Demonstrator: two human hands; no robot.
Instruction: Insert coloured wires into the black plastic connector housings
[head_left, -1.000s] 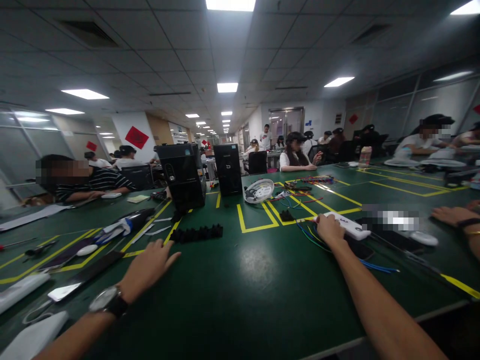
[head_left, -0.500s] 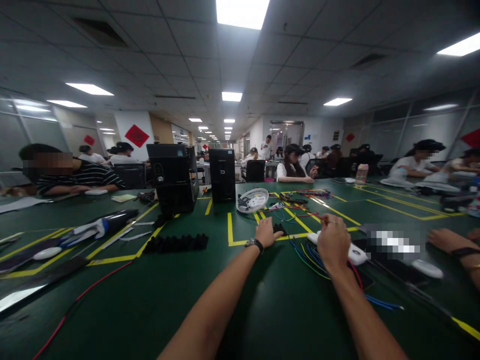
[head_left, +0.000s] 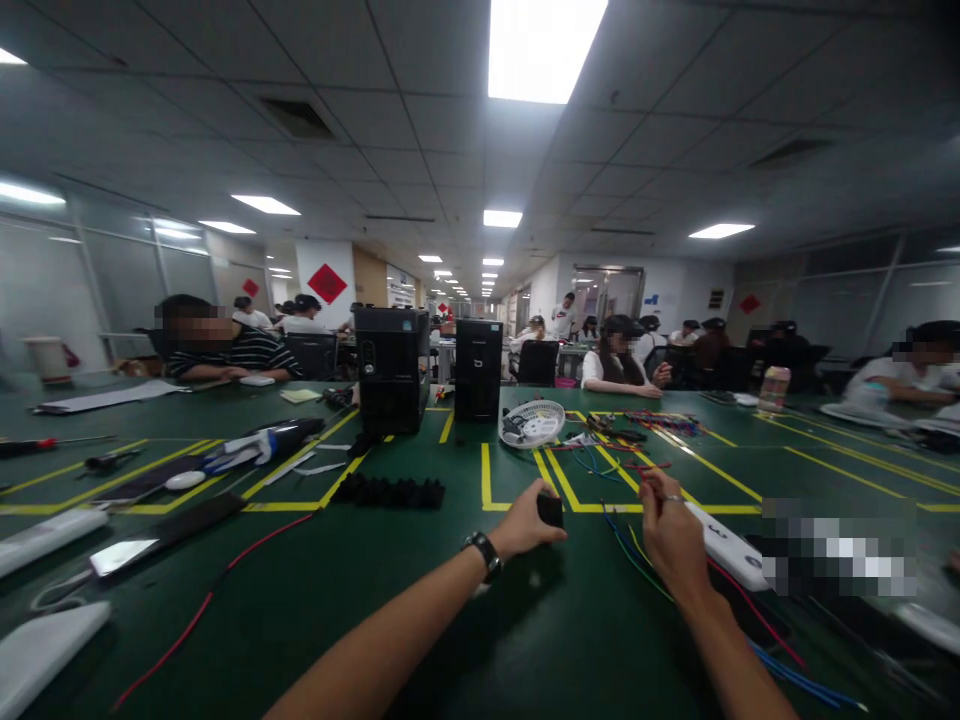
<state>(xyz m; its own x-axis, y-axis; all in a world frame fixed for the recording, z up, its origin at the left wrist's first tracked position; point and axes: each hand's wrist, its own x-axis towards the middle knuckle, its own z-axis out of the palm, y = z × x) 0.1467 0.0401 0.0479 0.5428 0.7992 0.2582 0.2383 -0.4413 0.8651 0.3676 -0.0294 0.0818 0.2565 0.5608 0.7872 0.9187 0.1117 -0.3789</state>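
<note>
My left hand, with a watch on its wrist, grips a small black block between thumb and fingers, just above the green table. To the right, my right hand is closed in a pinch with a ring on one finger. Whatever its fingertips hold is too small to make out; a bit of red shows by them. Blue, green and yellow wires lie beside and partly behind this hand. Left of my left hand is a row of similar black blocks.
Two black computer towers stand at the back, near a white basket. A white power strip lies at right. A long red wire curves across the left side. Several people sit around, one in a striped shirt.
My view has swung left, so the scene shifts right. My left hand has drawn back towards me with the black block in its grip. The right hand stays closed.
</note>
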